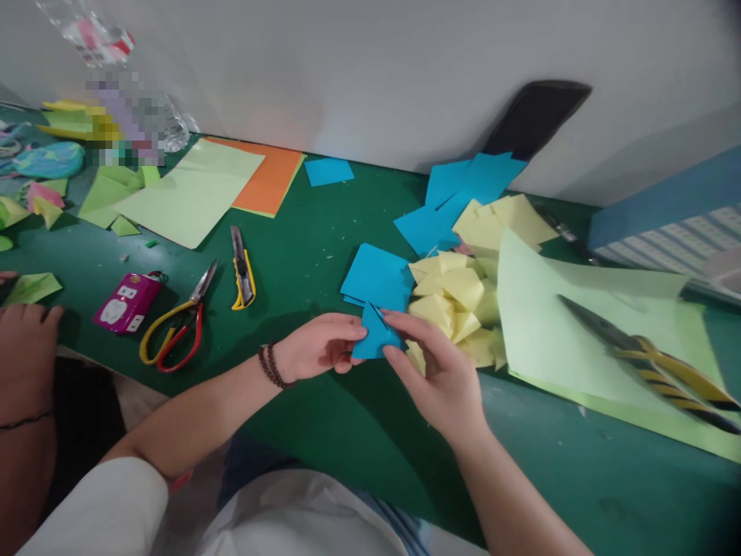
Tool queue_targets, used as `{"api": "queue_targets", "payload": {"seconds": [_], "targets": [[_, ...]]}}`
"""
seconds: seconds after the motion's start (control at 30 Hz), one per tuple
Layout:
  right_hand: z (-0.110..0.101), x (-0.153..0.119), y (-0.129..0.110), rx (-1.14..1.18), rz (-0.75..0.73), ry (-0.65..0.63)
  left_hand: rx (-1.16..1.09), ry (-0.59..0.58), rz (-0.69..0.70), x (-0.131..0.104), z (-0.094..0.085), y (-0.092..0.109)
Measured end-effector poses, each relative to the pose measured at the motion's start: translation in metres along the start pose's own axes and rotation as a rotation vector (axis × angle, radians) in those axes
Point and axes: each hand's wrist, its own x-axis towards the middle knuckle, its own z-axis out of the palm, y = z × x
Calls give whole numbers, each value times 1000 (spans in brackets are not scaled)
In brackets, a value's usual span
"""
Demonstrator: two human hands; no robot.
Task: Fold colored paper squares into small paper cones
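Between my two hands is a small piece of folded blue paper (375, 337), with a creased flap at its top. My left hand (324, 344) pinches its left edge between thumb and fingers. On the right side, the thumb and forefinger of my right hand (440, 374) grip the same paper; its other fingers are partly hidden. Just beyond lies a small stack of square blue sheets (377, 274). A heap of folded yellow paper pieces (455, 297) sits beside my right hand, and more blue sheets (457, 197) lie behind it.
Left on the green table (278, 270) lie scissors (184, 324), a yellow utility knife (243, 274) and a purple box (128, 303). Right are green sheets (538, 309) under yellow-black scissors (648, 355). A phone-like black object (536, 116) leans on the wall. Another person's hand (26, 340) rests far left.
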Motion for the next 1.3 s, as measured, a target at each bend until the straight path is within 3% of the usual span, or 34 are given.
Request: {"api": "queue_targets", "payload": {"seconds": [0.2,0.47,0.73,1.03,1.17,1.3], "targets": [[1,1,-1,-12,-50,-24,-67,13,31,0,2,0],[1,3,-8,-77,-133,131,-40,52,-9,0,2,-2],[-3,3,-7,-34,-96,64,5,35,-39,1,2,-3],[-7,5,-16,-173,-152,-11,116,40,34,-1,0,-6],[-29,9,-14,-237,-141,191,181,134,205,0,1,-3],[-50,16,-6,-538,-153,429,530,388,438,1,-1,1]]}}
